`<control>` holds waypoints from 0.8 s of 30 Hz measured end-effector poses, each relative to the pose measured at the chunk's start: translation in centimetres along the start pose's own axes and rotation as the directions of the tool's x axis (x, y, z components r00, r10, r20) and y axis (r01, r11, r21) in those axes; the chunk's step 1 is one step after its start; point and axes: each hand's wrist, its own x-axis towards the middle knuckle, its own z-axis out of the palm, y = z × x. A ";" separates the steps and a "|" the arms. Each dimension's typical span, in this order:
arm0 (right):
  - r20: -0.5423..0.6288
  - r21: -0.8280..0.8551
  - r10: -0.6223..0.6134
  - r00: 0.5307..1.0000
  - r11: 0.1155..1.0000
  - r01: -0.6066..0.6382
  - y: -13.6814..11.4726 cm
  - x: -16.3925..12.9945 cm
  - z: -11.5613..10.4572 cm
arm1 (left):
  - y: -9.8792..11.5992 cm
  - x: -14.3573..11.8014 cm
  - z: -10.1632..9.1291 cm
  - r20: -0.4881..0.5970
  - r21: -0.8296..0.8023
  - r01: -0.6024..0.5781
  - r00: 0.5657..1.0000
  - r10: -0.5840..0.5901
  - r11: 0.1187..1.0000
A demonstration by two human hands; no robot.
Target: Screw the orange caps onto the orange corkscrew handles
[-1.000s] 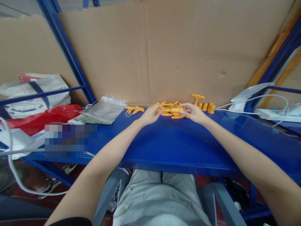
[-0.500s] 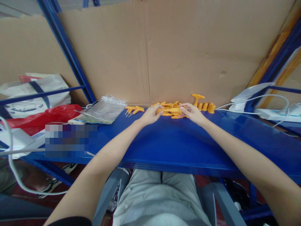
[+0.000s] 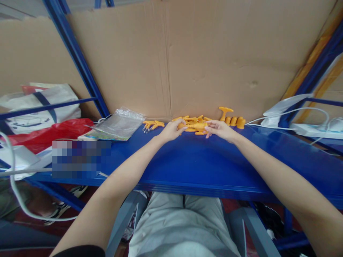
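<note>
Stretched sideways between my hands is a long yellow plastic corkscrew part point(image 3: 197, 126), narrower in the middle and thicker at its right end. My left hand point(image 3: 171, 130) is closed round its left end. At the right end, the thumb and fingers of my right hand point(image 3: 218, 128) pinch it. Just behind lies a heap of similar yellow plastic pieces point(image 3: 199, 118), partly covered by the hands. Left of my left hand are yellow handles with metal corkscrew spirals point(image 3: 154, 124). A T-shaped yellow piece point(image 3: 225, 110) and several short yellow cylinders point(image 3: 240, 122) stand beyond my right hand.
The blue tabletop point(image 3: 203, 164) meets a cardboard wall point(image 3: 214, 60) at the back. A clear plastic bag point(image 3: 118, 125), a red bag point(image 3: 53, 134) and a white cloth bag point(image 3: 61, 103) lie on the left. White cables and a white box point(image 3: 316, 130) are on the right.
My right hand has shifted slightly to the right along the yellow part, so more of its right end shows. My left hand stays in place.
</note>
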 end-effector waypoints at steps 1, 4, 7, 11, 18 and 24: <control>0.006 -0.001 0.020 1.000 1.000 -0.020 -0.2 -0.1 0.2 | 0.0 0.0 0.0 -0.013 0.009 -0.003 1.000 0.003 1.000; 0.000 0.003 0.049 0.999 0.999 -0.049 -0.6 -0.2 0.7 | 0.2 0.0 0.1 -0.064 0.040 -0.019 0.998 0.022 0.999; -0.041 0.027 0.076 0.996 0.997 -0.074 -0.6 0.0 1.3 | 0.5 0.0 0.1 -0.116 0.071 -0.010 0.993 0.018 0.997; -0.046 0.055 0.146 0.988 0.988 -0.144 -0.4 0.3 1.9 | 0.9 0.0 -0.1 -0.146 0.091 0.042 0.989 -0.029 0.995; -0.018 0.007 0.024 1.000 1.000 -0.024 -0.5 -0.1 0.7 | 0.9 0.0 0.0 -0.147 0.054 0.051 0.988 -0.042 0.997; -0.067 0.029 0.045 0.997 0.999 -0.043 -0.7 -0.3 0.8 | 0.8 0.1 0.2 -0.161 0.058 0.010 0.987 -0.001 0.998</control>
